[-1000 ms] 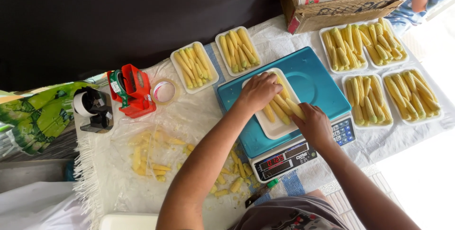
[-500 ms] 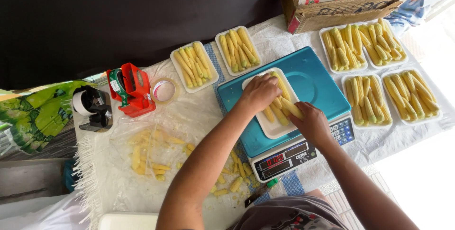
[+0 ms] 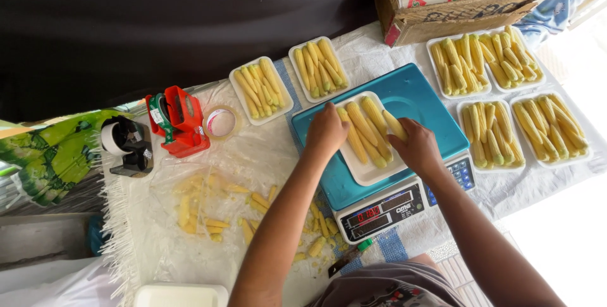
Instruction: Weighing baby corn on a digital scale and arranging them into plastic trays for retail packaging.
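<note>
A white foam tray [image 3: 373, 171] lies on the teal platform of a digital scale [image 3: 417, 101] and holds several baby corn cobs [image 3: 363, 131] side by side. My left hand [image 3: 325, 131] rests at the tray's left edge, fingers curled beside the nearest cob. My right hand [image 3: 417, 146] is at the tray's right edge and grips one baby corn cob [image 3: 394, 125], its tip sticking out above my fingers. The scale's red display [image 3: 373, 213] faces me.
Two filled trays [image 3: 260, 89] [image 3: 318, 68] stand behind the scale, several more [image 3: 490, 133] to the right. Loose baby corn [image 3: 208, 209] lies on plastic at the left. A red tape dispenser [image 3: 177, 120], tape roll [image 3: 220, 122], cardboard box [image 3: 455, 3], and a knife [image 3: 344, 257] are about.
My left hand has slid off the cobs to the tray's left edge, uncovering them. My right hand has moved up along the right edge with a cob.
</note>
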